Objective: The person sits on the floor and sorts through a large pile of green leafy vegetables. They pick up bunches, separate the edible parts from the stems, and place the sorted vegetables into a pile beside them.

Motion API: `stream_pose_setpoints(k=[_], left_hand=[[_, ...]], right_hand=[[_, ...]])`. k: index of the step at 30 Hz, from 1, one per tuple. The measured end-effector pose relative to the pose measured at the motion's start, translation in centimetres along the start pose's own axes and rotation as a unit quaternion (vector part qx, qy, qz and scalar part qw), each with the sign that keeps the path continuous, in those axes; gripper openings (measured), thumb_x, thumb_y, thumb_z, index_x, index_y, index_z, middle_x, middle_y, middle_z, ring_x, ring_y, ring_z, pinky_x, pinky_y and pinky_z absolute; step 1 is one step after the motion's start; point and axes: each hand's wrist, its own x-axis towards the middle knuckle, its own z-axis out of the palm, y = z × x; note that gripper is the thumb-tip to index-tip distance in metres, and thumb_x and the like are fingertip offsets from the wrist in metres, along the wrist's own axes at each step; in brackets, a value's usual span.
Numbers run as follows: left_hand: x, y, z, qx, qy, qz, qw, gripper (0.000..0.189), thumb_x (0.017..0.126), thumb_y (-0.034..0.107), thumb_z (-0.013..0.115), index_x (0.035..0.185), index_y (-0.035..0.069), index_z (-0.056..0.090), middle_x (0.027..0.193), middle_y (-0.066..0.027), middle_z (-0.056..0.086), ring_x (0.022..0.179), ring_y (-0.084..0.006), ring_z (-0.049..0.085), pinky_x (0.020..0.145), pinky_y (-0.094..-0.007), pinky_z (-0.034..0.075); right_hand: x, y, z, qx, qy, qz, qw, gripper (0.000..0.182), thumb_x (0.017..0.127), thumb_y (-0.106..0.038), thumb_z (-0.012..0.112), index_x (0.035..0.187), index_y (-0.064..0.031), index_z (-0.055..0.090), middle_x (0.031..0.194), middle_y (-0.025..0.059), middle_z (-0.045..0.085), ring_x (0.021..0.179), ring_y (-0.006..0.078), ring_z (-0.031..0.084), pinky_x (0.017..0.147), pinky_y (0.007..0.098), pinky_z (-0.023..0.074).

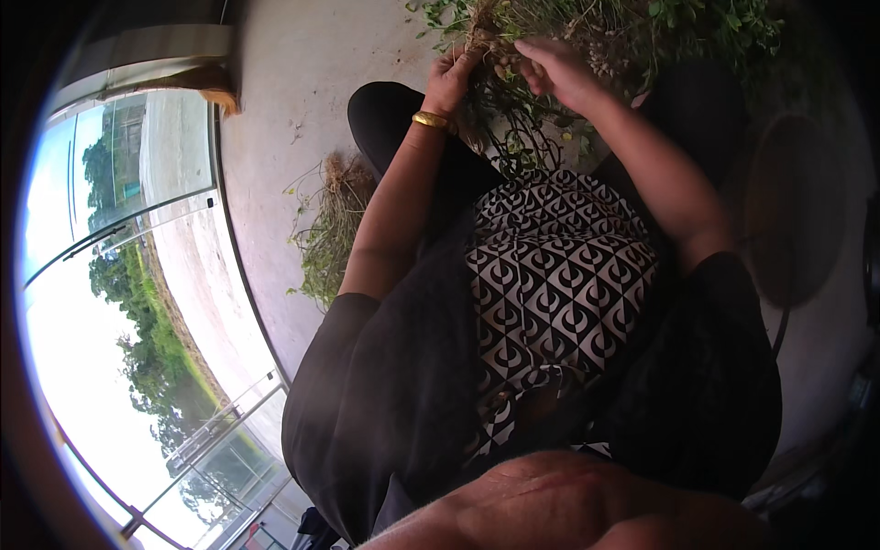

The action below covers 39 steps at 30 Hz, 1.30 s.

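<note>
My left hand (pixel 450 77), with a gold-coloured bangle (pixel 432 120) at the wrist, grips a bunch of uprooted peanut plants (pixel 483 34) by its roots. Pale pods (pixel 505 67) hang among those roots, just right of my left fingers. Close by the pods is my right hand (pixel 562 74), its index finger stretched toward them and the other fingers curled. Nothing shows in its grasp, though the palm is partly hidden. Dark stems and leaves (pixel 526 141) hang below my hands, between my knees.
More peanut plants with pods (pixel 605 51) lie heaped on the floor beyond my right hand. A separate plant bundle (pixel 330 227) rests on the concrete floor (pixel 302 62) to my left. Glass doors (pixel 158 199) stand further left. A dark round object (pixel 794 213) is at right.
</note>
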Motion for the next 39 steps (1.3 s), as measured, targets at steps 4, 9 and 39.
stream_pose_setpoints(k=[4, 9, 39], left_hand=[[-0.2, 0.0, 0.0, -0.011, -0.049, -0.043, 0.998, 0.023, 0.09, 0.016, 0.056, 0.102, -0.001, 0.065, 0.09, -0.0032, 0.066, 0.079, -0.0101, 0.059, 0.074, -0.0242, 0.047], [-0.4, 0.2, 0.1, 0.043, -0.106, -0.063, 0.991, 0.027, 0.089, 0.016, 0.052, 0.107, -0.001, 0.062, 0.097, -0.0048, 0.065, 0.088, -0.0135, 0.058, 0.083, -0.0264, 0.045], [-0.6, -3.9, 1.2, 0.158, 0.033, 0.007, 0.987, 0.023, 0.088, 0.02, 0.062, 0.094, -0.002, 0.063, 0.075, -0.0025, 0.063, 0.064, -0.0078, 0.053, 0.058, -0.0257, 0.044]], right_hand=[[-0.8, -0.6, 2.0, -0.034, 0.05, 0.017, 0.998, 0.034, 0.094, -0.041, 0.052, 0.095, -0.0078, 0.059, 0.067, 0.0025, 0.059, 0.049, 0.0075, 0.053, 0.039, 0.0206, 0.0408], [-0.6, -0.6, 1.4, -0.035, 0.032, 0.049, 0.998, 0.037, 0.092, -0.047, 0.053, 0.099, -0.0118, 0.059, 0.068, 0.0, 0.059, 0.047, 0.0067, 0.054, 0.037, 0.0188, 0.0416], [-0.5, 0.7, 1.2, -0.219, 0.069, -0.114, 0.967, 0.04, 0.083, -0.012, 0.068, 0.117, 0.0008, 0.051, 0.083, 0.0045, 0.062, 0.055, 0.007, 0.053, 0.045, 0.0208, 0.0443]])
